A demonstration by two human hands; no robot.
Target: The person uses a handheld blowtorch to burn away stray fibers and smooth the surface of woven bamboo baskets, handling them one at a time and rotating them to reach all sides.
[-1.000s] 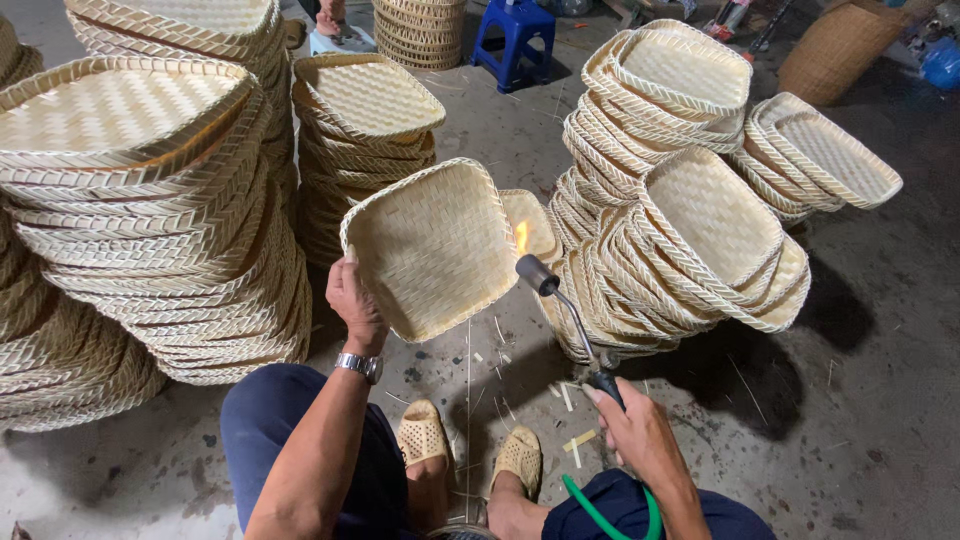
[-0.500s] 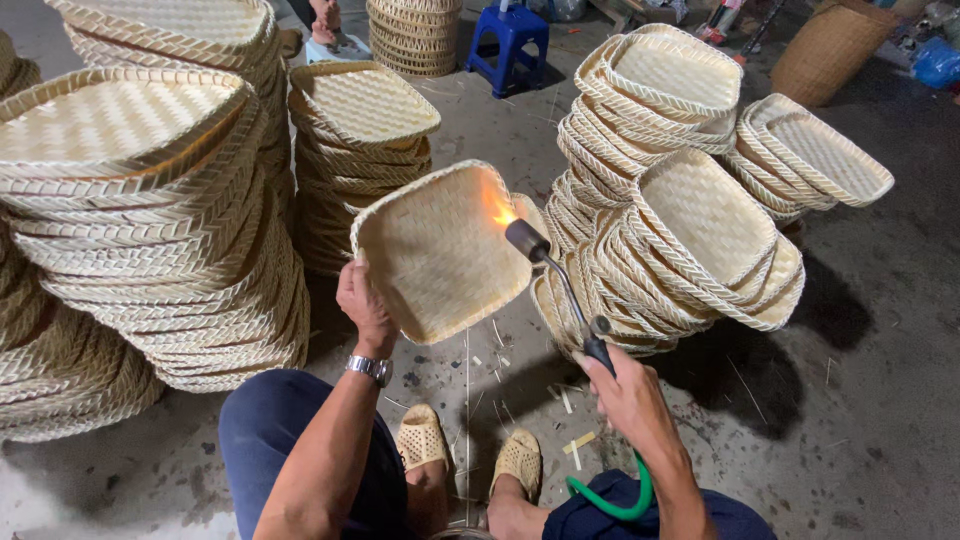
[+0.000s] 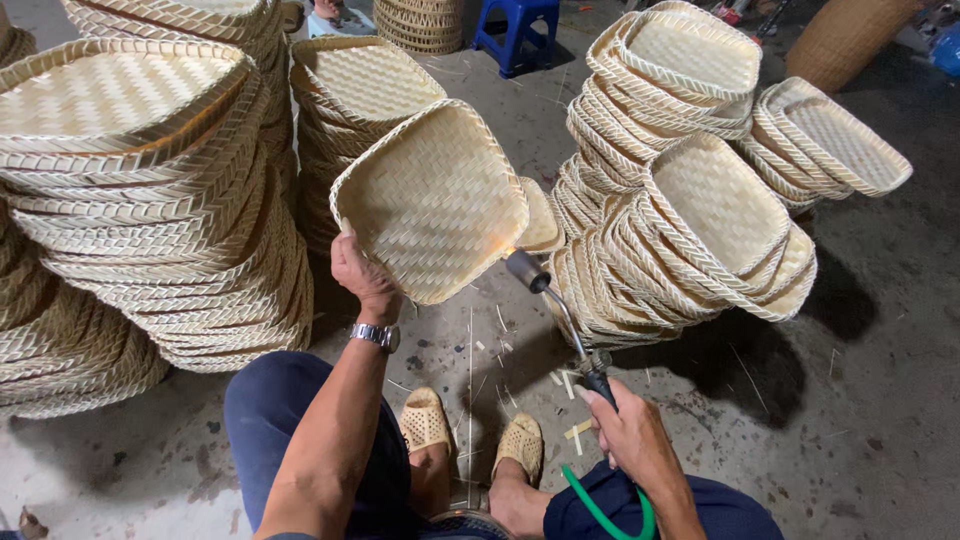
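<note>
At the frame's centre the left hand (image 3: 365,282) grips the lower-left rim of a tray (image 3: 432,200), fingers curled round the edge. The tray is a rounded square of pale bamboo strips woven in a fine herringbone, its rim bound with coiled cane, and it is held tilted, its inner face toward the camera. The right hand (image 3: 632,440), at lower right, is closed round the dark handle of a torch (image 3: 560,312): a thin bent metal tube ending in a blackened nozzle just beside the tray's lower-right edge, where a small orange flame shows. A smooth green hose (image 3: 600,512) loops from the handle. Stacks (image 3: 690,220) of like trays fill the upper right and left. Bamboo slivers litter the rough grey floor (image 3: 850,400).
</note>
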